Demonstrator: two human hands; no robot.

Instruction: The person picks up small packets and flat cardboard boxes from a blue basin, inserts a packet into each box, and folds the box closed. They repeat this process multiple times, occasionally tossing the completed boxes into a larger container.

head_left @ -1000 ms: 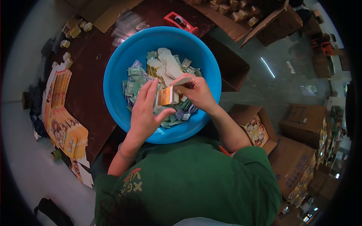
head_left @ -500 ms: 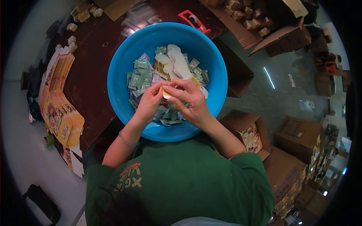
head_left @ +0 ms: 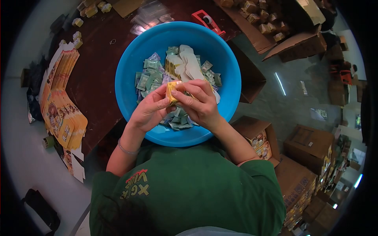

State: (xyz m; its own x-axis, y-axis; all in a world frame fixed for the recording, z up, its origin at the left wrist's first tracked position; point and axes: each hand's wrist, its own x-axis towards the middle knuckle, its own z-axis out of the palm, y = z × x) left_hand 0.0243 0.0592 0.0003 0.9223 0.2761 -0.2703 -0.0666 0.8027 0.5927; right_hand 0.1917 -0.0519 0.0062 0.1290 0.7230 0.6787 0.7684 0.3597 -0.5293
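A small yellow box (head_left: 171, 91) is held between both hands above the blue basin (head_left: 126, 114). My left hand (head_left: 151, 108) is closed around its left side, with the thumb along its lower edge. My right hand (head_left: 201, 103) grips it from the right, fingers bent against its front. Below them, many small green and purple sachets (head_left: 152, 74) lie in the basin. A stack of flat white and yellow cartons (head_left: 189, 65) rests on the sachets behind my hands.
Printed yellow carton sheets (head_left: 63, 114) are stacked on the dark table (head_left: 98, 86) at left. A red tape dispenser (head_left: 208, 21) sits behind the basin. An open cardboard box (head_left: 271, 23) holds small boxes at the upper right; brown cartons (head_left: 309, 143) stand on the floor at right.
The yellow box has turned so that its printed yellow face shows, where a white flap showed before. My left hand has opened out slightly around it.
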